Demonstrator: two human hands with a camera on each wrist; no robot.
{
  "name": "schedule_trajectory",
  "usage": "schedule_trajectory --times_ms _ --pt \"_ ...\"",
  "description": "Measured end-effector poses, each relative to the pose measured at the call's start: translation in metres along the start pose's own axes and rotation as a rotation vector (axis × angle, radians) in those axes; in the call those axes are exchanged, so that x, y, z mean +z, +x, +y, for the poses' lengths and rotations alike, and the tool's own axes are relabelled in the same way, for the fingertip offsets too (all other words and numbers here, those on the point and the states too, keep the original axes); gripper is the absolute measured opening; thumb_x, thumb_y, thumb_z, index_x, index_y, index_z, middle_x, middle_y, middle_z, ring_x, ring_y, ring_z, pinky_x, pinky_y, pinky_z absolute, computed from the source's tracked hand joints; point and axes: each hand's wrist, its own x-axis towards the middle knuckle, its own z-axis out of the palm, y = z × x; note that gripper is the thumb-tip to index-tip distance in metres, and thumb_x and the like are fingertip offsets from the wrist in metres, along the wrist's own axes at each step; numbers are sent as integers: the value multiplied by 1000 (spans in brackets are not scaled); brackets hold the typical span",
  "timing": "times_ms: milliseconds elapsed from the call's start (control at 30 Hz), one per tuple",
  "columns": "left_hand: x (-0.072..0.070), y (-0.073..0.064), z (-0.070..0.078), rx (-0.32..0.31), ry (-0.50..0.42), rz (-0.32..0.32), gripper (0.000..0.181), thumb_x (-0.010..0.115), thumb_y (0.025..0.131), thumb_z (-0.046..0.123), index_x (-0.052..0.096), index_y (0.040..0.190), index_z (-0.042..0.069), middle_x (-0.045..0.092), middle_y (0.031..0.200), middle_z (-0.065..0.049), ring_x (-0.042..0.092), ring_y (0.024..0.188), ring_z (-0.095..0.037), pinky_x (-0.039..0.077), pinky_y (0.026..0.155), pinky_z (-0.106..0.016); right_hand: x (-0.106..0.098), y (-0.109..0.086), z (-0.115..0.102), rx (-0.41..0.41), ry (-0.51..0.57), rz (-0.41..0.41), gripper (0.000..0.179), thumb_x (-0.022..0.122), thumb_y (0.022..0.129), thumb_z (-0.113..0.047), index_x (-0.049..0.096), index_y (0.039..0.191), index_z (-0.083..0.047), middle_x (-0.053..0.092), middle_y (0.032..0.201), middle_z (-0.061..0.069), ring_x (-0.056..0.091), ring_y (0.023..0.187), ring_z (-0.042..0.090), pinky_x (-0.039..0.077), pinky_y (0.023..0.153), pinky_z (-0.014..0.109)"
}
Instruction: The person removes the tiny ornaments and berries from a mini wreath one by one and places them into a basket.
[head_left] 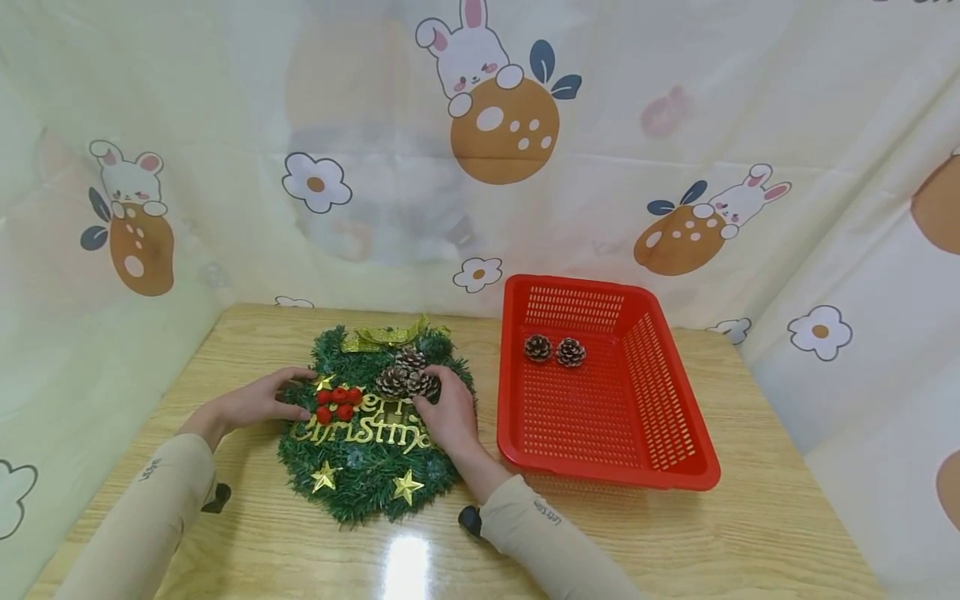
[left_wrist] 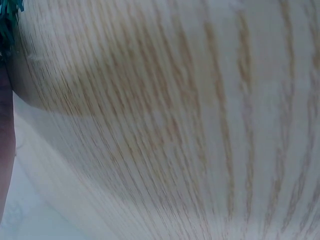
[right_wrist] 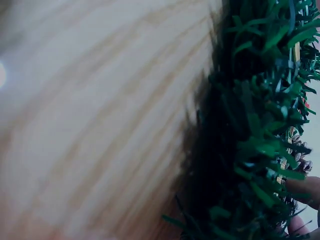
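Cloth [head_left: 360, 92]: pale, printed with rabbits and flowers, hanging behind the table.
Table [head_left: 757, 500]: light wood grain, carrying the basket and the wreath.
Basket [head_left: 611, 477]: red, slotted plastic, right of the table's centre and near its back edge; two loose pine cones [head_left: 537, 348] lie in its back-left corner.
Wreath [head_left: 360, 467]: green and bushy, flat on the table's left half, toward the back edge; it looks springy, so gentle pressure should serve better than a hard push.
Lettering [head_left: 377, 430]: gold, "Merry Christmas" across the wreath's middle, partly covered; best kept free of the wrist.
Left hand [head_left: 262, 398]: apart from the right, fingers and thumb spread at the wreath's left edge; a light steadying touch there would help. How firmly it presses, I cannot tell.
Right hand [head_left: 452, 414]: thumb and forefinger pinch the rightmost cone [head_left: 422, 384] of a trio.
Bow [head_left: 386, 336]: gold ribbon at the wreath's back edge.
Trio: pine cones just below the bow; turning the held one slightly may nestle its scales against its neighbours.
Stars [head_left: 407, 486]: gold, two along the wreath's front.
Berries [head_left: 341, 396]: red, beside the left hand; easily knocked.
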Motion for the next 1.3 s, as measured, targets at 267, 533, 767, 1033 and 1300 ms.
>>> schedule_trajectory --times_ms 267,533,767,1033,1300 --pt "0 0 1 4 16 3 74 70 92 30 31 151 7 26 152 -26 24 137 -52 29 104 -67 -1 0 1 2 -3 12 39 71 89 -12 59 126 -8 60 129 11 52 125 31 42 103 48" --pt "1 -1 2 -1 10 -1 75 70 91 29 30 151 6 25 153 -27 23 137 -53 28 104 -68 -3 -2 -4 28 9 27 38 72 90 -18 59 124 -10 58 131 10 51 126 31 41 103 48" --pt "2 -1 -1 3 9 3 75 70 91 29 31 151 7 25 153 -27 24 136 -53 29 103 -67 -4 -2 -7 4 15 59 42 71 90 -23 57 128 -13 57 130 7 52 123 26 41 102 46" --pt "1 -2 1 2 6 3 74 70 92 29 30 151 7 25 153 -26 23 137 -53 29 104 -68 -10 -4 -20 -18 53 52 43 70 92 -24 59 133 -19 54 130 5 56 106 22 49 89 42" --pt "1 -1 2 4 -5 2 74 70 92 28 30 151 6 25 153 -26 23 137 -53 28 104 -68 -19 -3 -39 -29 136 4 45 72 90 -23 59 133 -21 52 128 3 53 117 21 50 95 35"
